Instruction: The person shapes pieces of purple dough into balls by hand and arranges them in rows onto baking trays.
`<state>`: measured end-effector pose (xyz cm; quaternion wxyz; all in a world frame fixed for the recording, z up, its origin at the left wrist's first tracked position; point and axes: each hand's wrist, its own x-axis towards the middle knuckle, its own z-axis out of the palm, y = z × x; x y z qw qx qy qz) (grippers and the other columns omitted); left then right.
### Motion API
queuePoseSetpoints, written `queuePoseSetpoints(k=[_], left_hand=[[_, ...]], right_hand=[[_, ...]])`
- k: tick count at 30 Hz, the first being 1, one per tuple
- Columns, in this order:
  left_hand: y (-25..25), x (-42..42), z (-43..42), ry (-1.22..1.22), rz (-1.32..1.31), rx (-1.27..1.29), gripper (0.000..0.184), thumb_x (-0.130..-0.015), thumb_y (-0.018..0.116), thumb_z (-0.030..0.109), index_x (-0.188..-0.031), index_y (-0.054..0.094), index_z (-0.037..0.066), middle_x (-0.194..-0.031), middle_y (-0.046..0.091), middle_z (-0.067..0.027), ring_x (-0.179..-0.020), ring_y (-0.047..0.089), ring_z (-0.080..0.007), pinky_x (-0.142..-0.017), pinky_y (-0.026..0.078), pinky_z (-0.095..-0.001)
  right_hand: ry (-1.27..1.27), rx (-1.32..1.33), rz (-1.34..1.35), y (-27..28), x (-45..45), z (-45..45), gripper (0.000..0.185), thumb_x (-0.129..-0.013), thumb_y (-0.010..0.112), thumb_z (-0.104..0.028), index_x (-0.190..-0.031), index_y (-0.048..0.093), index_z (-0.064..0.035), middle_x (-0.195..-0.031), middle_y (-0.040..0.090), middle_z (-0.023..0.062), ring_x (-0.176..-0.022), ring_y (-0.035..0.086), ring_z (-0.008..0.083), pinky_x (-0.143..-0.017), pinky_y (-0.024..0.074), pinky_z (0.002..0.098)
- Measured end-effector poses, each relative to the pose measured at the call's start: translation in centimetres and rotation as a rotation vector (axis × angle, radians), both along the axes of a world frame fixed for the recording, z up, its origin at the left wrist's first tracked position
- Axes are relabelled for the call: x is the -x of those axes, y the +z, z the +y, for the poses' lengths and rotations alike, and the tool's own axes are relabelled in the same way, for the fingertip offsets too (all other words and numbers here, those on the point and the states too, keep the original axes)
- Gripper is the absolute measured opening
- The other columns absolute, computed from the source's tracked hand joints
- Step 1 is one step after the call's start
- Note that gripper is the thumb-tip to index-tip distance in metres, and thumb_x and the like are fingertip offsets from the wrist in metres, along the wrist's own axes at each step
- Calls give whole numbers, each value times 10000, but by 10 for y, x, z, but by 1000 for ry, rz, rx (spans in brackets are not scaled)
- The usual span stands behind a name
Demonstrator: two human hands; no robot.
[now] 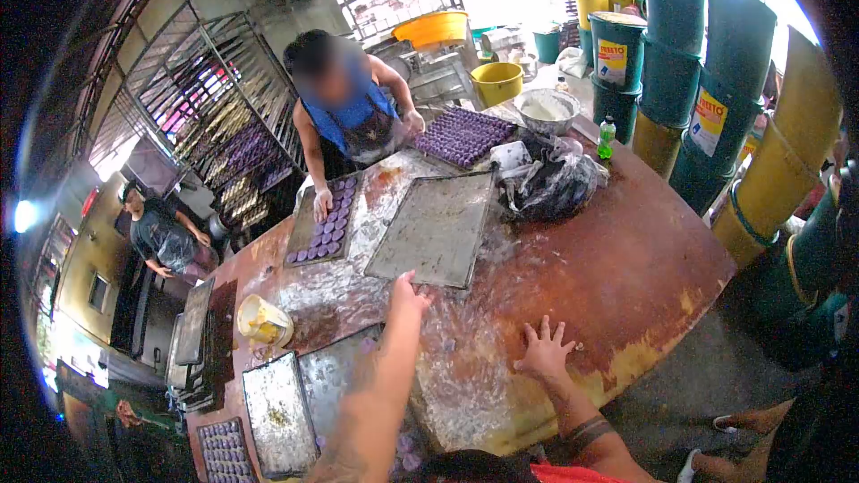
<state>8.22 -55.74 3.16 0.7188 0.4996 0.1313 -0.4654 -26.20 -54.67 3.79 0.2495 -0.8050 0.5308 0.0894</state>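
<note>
My left hand [409, 296] reaches across to the near edge of an empty grey metal baking tray [434, 225]. Its fingertips overlap that edge, with the thumb held apart; I cannot tell how firmly they touch. My right hand [545, 351] rests on the brown tabletop [617, 259], fingers spread, holding nothing. Past the tray, a co-worker in a blue top [344, 116] has one hand over a tray partly filled with purple dough pieces [335, 219]. Another tray, fully covered with purple dough pieces [463, 136], lies near the co-worker's other hand.
A plastic bag [559, 186], metal bowl [546, 112] and green bottle [606, 138] stand at the far right. At left are a whitish bucket [264, 320], a floured tray [279, 416] and a filled tray [227, 452]. Stacked bins [667, 72] line the right; another person [170, 237] stands left.
</note>
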Motion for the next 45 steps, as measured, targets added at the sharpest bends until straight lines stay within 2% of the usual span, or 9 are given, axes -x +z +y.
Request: queuePoseSetpoints(k=[11,17,24,29,32,35,36,38,45], left_hand=[[-16,18,29,-23,23,150,783,-914,548,298,-1548,118,137,-1633,37,-20,-1386,312,-369,-1035,355,-582],[-19,26,31,44,38,121,722,-924,533,283,-1529,178,110,-1611,134,-20,-1329,383,-338,-978,405,-550],[-67,24,34,-17,-12,81,265,-896,589,272,-1122,596,133,-1197,582,-14,-1120,492,-253,-893,392,-515],[-94,19,24,-92,-123,33,261,-875,640,248,-1114,608,146,-1142,597,5,-1083,519,-209,-830,422,-455],[-144,-4,16,-176,-68,36,251,-872,650,221,-1110,602,157,-1081,606,9,-1004,554,-188,-768,448,-418],[-148,-5,18,-168,-100,63,255,-875,648,202,-1119,580,176,-1040,612,15,-926,578,-171,-690,465,-393],[-141,1,19,-147,-127,70,259,-875,647,198,-1122,571,184,-1030,614,19,-902,584,-166,-663,469,-386],[-140,11,24,-205,-417,79,277,-870,652,186,-1129,554,192,-1007,619,24,-890,586,-157,-631,471,-379],[-119,19,24,-114,-214,58,277,-863,655,171,-1115,541,179,-964,623,26,-842,583,-150,-622,476,-381]], right_hand=[[-33,55,-31,-21,-6,2,962,-682,820,-438,-1493,335,-253,-1598,160,155,-1437,116,500,-1036,197,772],[-30,41,-27,-21,-6,0,928,-693,816,-436,-1481,353,-279,-1601,154,155,-1429,114,520,-1012,184,800],[-45,81,-91,-31,-9,0,660,-812,660,-307,-1429,434,-239,-1584,178,179,-1411,82,574,-960,159,848],[-16,72,-68,-30,-7,1,568,-888,536,-275,-1442,419,-231,-1579,172,205,-1401,78,594,-938,152,864],[13,41,50,-38,-10,-3,954,-720,799,-370,-1517,286,-260,-1609,74,173,-1413,52,573,-973,210,821],[17,69,49,-47,-9,-2,767,-858,661,-318,-1520,278,-277,-1607,78,180,-1405,62,586,-967,198,828],[36,17,66,-40,-9,-4,618,-946,501,-248,-1520,274,-295,-1606,71,187,-1401,69,593,-966,182,833],[42,10,61,-30,-7,-3,599,-959,463,-224,-1521,269,-302,-1607,67,189,-1401,67,594,-966,172,836],[62,-18,61,-27,-8,-6,621,-950,419,-162,-1526,241,-308,-1608,27,197,-1389,25,620,-945,175,848]])
